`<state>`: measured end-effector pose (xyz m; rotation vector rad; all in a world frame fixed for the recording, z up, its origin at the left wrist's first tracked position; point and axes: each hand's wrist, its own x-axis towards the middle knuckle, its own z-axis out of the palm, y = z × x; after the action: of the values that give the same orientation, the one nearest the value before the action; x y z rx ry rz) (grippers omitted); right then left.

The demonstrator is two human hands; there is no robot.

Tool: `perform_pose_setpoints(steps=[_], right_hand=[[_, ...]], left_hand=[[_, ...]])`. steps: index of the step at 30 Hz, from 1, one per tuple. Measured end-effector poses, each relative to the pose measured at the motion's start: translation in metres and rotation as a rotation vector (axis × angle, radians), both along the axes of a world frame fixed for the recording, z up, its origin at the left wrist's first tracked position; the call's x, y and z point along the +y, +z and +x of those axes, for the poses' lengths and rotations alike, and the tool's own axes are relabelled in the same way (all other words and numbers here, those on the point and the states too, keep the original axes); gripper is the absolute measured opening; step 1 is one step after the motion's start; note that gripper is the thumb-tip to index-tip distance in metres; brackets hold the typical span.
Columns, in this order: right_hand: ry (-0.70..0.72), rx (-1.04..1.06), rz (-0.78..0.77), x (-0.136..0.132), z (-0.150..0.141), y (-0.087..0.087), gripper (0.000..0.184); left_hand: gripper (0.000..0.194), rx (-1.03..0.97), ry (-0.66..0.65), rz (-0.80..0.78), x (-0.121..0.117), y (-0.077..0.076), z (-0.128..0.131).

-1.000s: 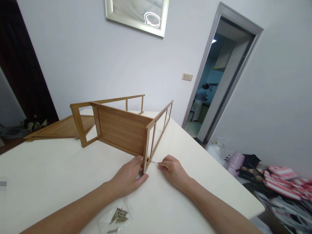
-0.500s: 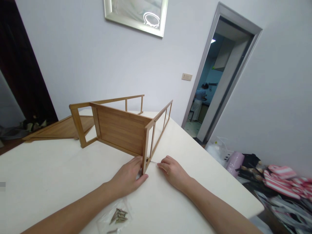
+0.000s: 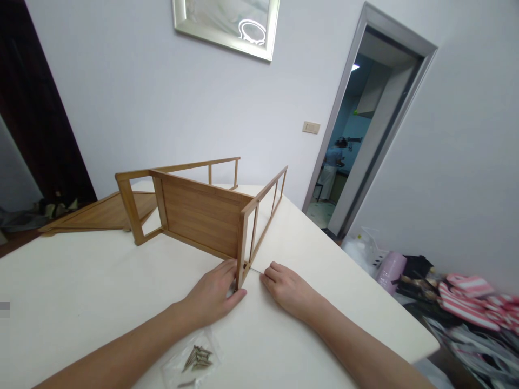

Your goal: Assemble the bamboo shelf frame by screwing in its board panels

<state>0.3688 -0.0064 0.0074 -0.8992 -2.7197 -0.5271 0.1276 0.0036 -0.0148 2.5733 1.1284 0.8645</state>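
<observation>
Bamboo-brown slatted wooden shelf frame (image 3: 203, 213) lies on its side at the centre of the white table (image 3: 81, 281). We press our left hand (image 3: 214, 294) against its near corner post, fingers wrapped on the wood. Our right hand (image 3: 286, 289), just right of the post, pinches a thin metal tool (image 3: 255, 269) touching the post's base. At the lower centre, a clear bag of screws (image 3: 197, 357) rests beside our left forearm.
</observation>
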Motion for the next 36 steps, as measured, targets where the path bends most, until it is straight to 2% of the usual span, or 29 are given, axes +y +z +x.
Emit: perform_pose_setpoints(steps=[4,8,12,17,24,28,36], right_hand=[[0.075,-0.036,0.098,0.000,-0.003,-0.003,0.028],[0.107,-0.039,0.074,0.000,-0.001,-0.001,0.025],[0.003,0.143,-0.055,0.004,0.006,-0.004,0.023],[-0.087,0.348,-0.221,0.014,0.015,-0.017,0.022],[-0.027,0.473,-0.323,0.015,0.014,-0.018,0.024],[-0.056,0.540,-0.368,0.011,0.011,-0.015,0.023],[-0.293,0.907,-0.661,0.021,0.007,-0.019,0.016]], left_hand=[[0.045,0.008,-0.001,0.002,0.001,-0.002,0.000],[0.045,0.016,0.005,0.002,0.001,-0.002,0.000],[0.044,-0.006,0.011,0.010,0.001,-0.003,0.001],[0.043,-0.005,0.020,0.001,0.001,-0.005,0.000],[0.040,0.029,0.027,-0.003,0.001,-0.004,0.001],[0.040,0.033,0.018,-0.008,0.000,-0.001,0.001],[0.042,0.034,0.031,-0.016,-0.002,0.003,0.002]])
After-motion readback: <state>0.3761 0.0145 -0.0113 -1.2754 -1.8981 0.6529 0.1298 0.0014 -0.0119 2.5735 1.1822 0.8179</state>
